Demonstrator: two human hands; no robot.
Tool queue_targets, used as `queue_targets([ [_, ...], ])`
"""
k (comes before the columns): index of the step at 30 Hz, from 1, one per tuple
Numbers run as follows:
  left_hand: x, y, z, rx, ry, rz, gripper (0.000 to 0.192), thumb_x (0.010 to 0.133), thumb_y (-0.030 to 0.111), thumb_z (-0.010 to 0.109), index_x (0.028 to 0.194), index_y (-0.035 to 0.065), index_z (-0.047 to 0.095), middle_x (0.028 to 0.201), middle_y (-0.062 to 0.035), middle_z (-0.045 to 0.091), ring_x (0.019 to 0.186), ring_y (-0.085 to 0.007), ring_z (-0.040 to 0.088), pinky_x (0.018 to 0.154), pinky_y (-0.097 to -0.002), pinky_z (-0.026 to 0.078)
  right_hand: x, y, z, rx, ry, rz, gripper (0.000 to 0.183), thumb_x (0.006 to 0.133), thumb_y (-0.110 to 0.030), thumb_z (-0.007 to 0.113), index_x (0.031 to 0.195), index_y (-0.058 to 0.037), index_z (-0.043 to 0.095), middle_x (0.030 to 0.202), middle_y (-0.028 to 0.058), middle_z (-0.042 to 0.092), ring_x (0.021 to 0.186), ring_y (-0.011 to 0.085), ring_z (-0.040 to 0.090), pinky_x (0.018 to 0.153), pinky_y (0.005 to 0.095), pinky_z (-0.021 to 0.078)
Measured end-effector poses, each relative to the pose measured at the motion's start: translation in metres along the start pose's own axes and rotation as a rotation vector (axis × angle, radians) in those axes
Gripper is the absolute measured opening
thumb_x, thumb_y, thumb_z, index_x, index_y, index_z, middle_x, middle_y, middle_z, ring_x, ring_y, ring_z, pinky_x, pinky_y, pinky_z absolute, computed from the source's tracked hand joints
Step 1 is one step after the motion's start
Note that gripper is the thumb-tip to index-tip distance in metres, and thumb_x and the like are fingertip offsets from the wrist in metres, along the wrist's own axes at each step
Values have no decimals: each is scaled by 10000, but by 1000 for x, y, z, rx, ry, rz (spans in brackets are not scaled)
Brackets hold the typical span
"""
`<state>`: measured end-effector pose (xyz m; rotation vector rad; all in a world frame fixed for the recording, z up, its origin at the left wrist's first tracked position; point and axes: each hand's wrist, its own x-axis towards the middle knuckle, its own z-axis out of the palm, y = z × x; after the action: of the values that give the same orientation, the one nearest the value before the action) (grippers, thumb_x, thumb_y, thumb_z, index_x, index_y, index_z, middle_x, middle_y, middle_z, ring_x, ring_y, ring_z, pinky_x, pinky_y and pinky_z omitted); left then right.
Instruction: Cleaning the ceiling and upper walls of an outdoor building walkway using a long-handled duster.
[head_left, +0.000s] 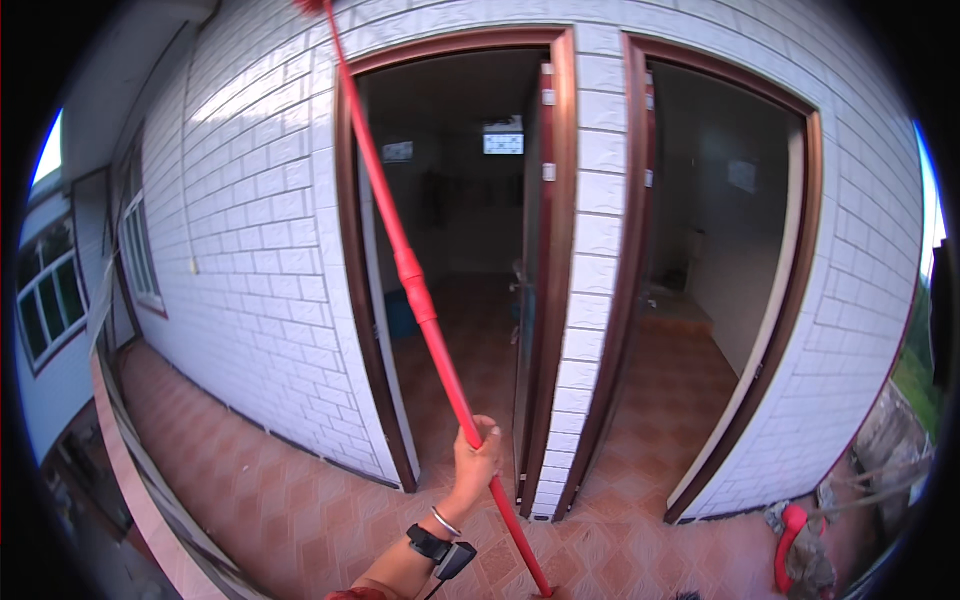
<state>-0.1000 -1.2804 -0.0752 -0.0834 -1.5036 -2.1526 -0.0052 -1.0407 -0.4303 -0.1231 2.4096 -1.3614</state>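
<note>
A long red telescopic pole (375, 176) rises from the bottom edge to the top left, with a joint in its middle. My left hand (478, 454) is closed around its lower part; a metal bangle (445, 522) and a black strapped device (441, 550) are on that wrist and forearm. My right hand (553, 593) shows only as a sliver at the bottom edge, at the pole's low end, fingers mostly cut off. The pole's red head (309, 6) is partly out of frame, near the top of the white tiled wall (255, 165).
Two brown-framed doorways stand ahead, split by a narrow tiled pillar (596, 255). An inward-opened door (534, 300) is in the left one. Patterned tiles cover the floor (300, 510). A ledge (127, 480) runs along the left. A red item with grey cloth (810, 559) lies lower right.
</note>
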Motion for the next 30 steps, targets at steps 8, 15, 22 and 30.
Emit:
queue_targets([
  [8, 20, 22, -47, 19, -140, -9, 205, 966, 153, 594, 1094, 102, 443, 557, 39, 427, 410, -62, 398, 372, -228, 310, 54, -48, 79, -40, -98, 41, 341, 822, -326, 676, 833, 15, 682, 618, 76, 598, 587, 183, 587, 491, 387, 450],
  [15, 94, 75, -142, 3, -147, 15, 166, 974, 129, 552, 1087, 90, 438, 553, 30, 421, 398, -76, 408, 367, -235, 332, 108, -99, 169, -8, -172, 52, 329, 823, -320, 677, 826, 9, 683, 612, 66, 593, 585, 166, 584, 476, 373, 439],
  [22, 168, 115, -248, 24, -51, 62, 145, 965, 93, 524, 1076, 97, 431, 580, 14, 431, 398, -86, 439, 358, -250, 361, 168, -154, 242, 24, -226, 23, 292, 850, -309, 669, 844, -18, 669, 609, 42, 572, 547, 144, 558, 446, 346, 419],
  [30, 235, 132, -359, 38, 90, 76, 166, 954, 65, 507, 1099, 79, 427, 573, 5, 431, 391, -97, 408, 358, -261, 337, 239, -238, 309, -102, -265, 24, 279, 874, -317, 668, 825, -45, 632, 594, 20, 542, 496, 133, 525, 432, 322, 416],
])
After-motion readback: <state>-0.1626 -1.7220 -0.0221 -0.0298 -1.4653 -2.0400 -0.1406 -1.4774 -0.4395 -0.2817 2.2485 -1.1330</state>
